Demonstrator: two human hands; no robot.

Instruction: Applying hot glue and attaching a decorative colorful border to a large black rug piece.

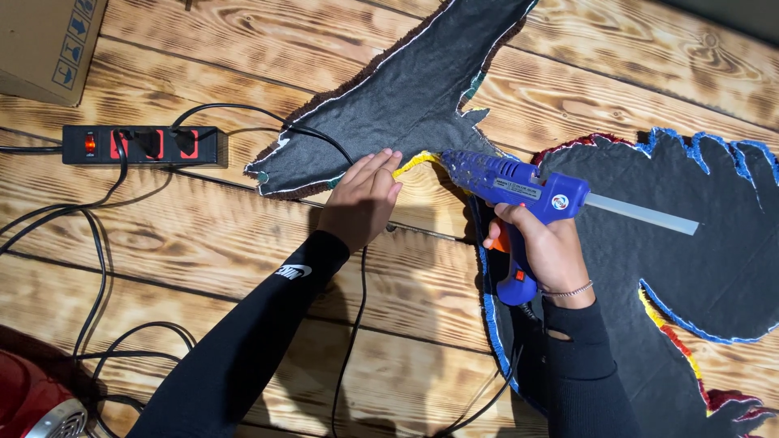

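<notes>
Two hands work on a wooden floor. The right hand is wrapped tight around the handle of a blue glue gun. A clear glue stick pokes out of the back of the gun, away from the grip. The gun's tip points at a yellow fuzzy edge. The left hand lies flat with fingers straight, holding nothing, pressing that edge just beside the tip. A dark cloth shape lies above the hands. A black power strip sits far off past the left hand.
</notes>
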